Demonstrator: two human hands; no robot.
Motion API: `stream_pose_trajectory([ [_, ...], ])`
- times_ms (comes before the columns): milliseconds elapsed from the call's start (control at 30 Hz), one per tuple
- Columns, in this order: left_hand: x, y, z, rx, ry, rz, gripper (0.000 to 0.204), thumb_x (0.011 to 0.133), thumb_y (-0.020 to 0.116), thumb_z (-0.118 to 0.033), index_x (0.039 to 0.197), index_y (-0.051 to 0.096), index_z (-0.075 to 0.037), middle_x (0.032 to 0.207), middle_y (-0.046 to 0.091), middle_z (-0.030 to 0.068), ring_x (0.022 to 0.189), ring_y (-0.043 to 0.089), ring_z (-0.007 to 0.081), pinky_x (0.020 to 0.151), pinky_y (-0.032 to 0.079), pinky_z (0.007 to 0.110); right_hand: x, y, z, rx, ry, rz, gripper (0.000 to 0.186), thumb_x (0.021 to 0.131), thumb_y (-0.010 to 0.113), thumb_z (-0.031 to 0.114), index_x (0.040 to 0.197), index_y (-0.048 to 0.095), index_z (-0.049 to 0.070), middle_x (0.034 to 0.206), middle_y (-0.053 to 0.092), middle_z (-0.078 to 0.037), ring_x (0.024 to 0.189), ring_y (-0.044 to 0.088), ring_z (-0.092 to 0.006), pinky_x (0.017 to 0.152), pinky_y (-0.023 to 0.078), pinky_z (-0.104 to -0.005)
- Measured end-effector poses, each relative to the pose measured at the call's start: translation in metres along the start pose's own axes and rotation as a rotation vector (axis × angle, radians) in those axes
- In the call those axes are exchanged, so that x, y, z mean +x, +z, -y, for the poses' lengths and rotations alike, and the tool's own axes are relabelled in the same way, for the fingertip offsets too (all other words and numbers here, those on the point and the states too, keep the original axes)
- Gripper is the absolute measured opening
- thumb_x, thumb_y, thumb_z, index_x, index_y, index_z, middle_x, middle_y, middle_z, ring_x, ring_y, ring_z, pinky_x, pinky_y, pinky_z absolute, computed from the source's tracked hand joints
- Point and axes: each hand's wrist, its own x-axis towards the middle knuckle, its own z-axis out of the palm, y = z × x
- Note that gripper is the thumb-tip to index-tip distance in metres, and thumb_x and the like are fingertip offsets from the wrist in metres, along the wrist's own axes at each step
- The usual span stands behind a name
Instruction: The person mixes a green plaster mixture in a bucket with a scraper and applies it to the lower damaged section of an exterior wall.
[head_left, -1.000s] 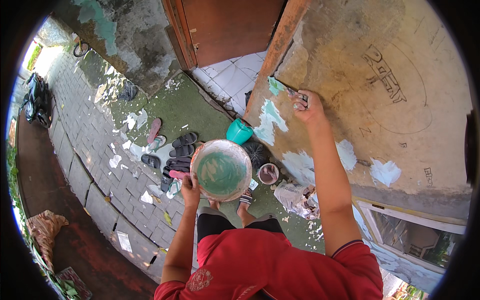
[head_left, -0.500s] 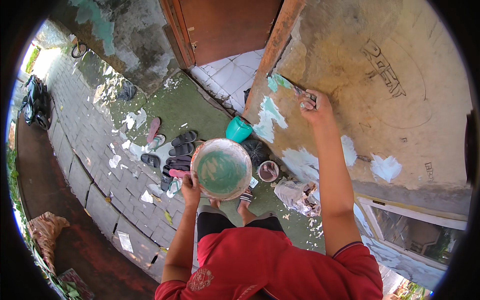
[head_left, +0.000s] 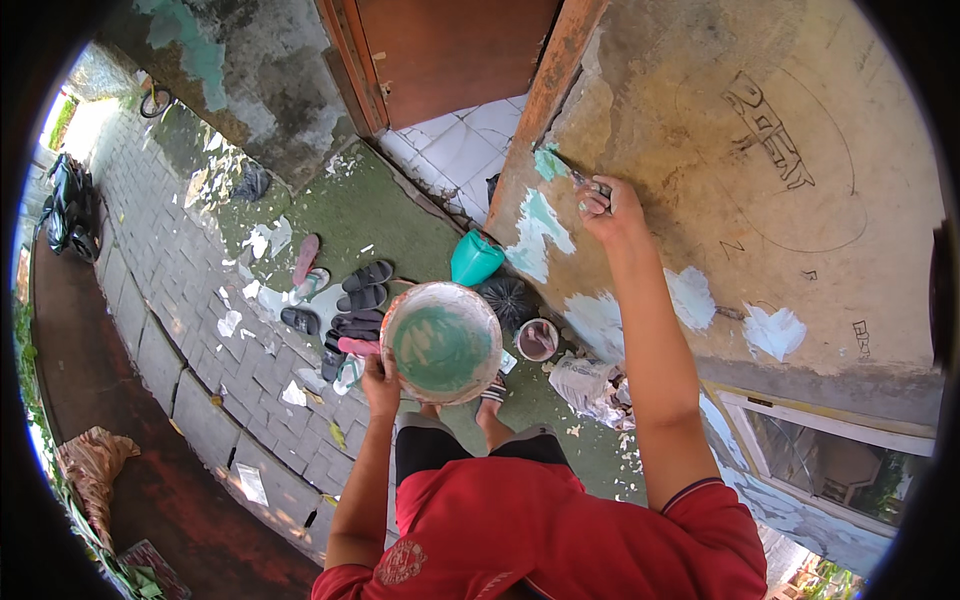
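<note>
With my left hand (head_left: 380,380) I grip the rim of a round whitish basin (head_left: 441,345), smeared inside with pale green paste. In my right hand (head_left: 608,205) is a putty knife (head_left: 577,177), fingers closed round its handle, its blade at a fresh mint-green patch (head_left: 550,162) on the worn beige wall (head_left: 790,200), beside the doorframe. Older pale patches (head_left: 535,235) lie lower on that wall. Part of the blade is too small to make out.
A brown door (head_left: 450,55), a teal container (head_left: 475,258), a black bag (head_left: 505,300), a small bucket (head_left: 536,340), a torn sack (head_left: 590,390) and several sandals (head_left: 355,315) are near my feet or ahead. A motorbike (head_left: 70,205) stands far left; a window (head_left: 820,460) is low right.
My right hand with the knife shifted a little right, then back left, staying at the green patch. My left hand holds the basin in nearly the same place.
</note>
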Motion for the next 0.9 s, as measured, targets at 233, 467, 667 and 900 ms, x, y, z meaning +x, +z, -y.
stream_pose_trajectory([
  [233,-0.002,0.003,-0.015,-0.085,-0.013,-0.013,0.030,0.095,0.057,-0.022,0.075,0.049,0.000,0.061,0.048,0.0015,0.056,0.041,0.0082,0.051,0.036,0.027,0.001,-0.009,0.001,-0.014,-0.027,0.001,0.014,0.089,0.048,0.006,0.088,0.043,-0.007,0.066,0.039,-0.007,0.044,0.034,-0.0091,0.035,0.026,-0.0202],
  [467,0.002,0.003,-0.017,-0.035,0.025,-0.029,0.029,0.094,0.059,-0.019,0.073,0.049,-0.002,0.060,0.047,0.0012,0.055,0.040,0.0081,0.049,0.035,0.027,-0.016,-0.013,-0.003,-0.069,0.072,0.029,0.012,0.088,0.048,0.006,0.085,0.044,-0.005,0.068,0.041,-0.007,0.044,0.034,-0.0089,0.035,0.026,-0.0207],
  [667,0.005,0.006,-0.005,-0.052,0.003,-0.027,0.031,0.094,0.059,-0.020,0.072,0.048,-0.001,0.060,0.045,0.0007,0.056,0.038,0.0078,0.050,0.034,0.028,0.001,-0.014,-0.001,-0.178,-0.032,-0.056,0.012,0.087,0.048,0.008,0.085,0.046,-0.004,0.066,0.041,-0.004,0.043,0.033,-0.0078,0.035,0.027,-0.0218],
  [900,0.004,0.008,0.007,-0.080,0.012,-0.044,0.032,0.094,0.058,-0.020,0.071,0.046,-0.001,0.061,0.045,0.0005,0.057,0.037,0.0074,0.050,0.034,0.028,-0.007,-0.024,-0.009,-0.366,0.016,-0.096,0.012,0.086,0.052,0.010,0.079,0.047,0.001,0.065,0.045,-0.004,0.044,0.034,-0.0087,0.037,0.028,-0.0238],
])
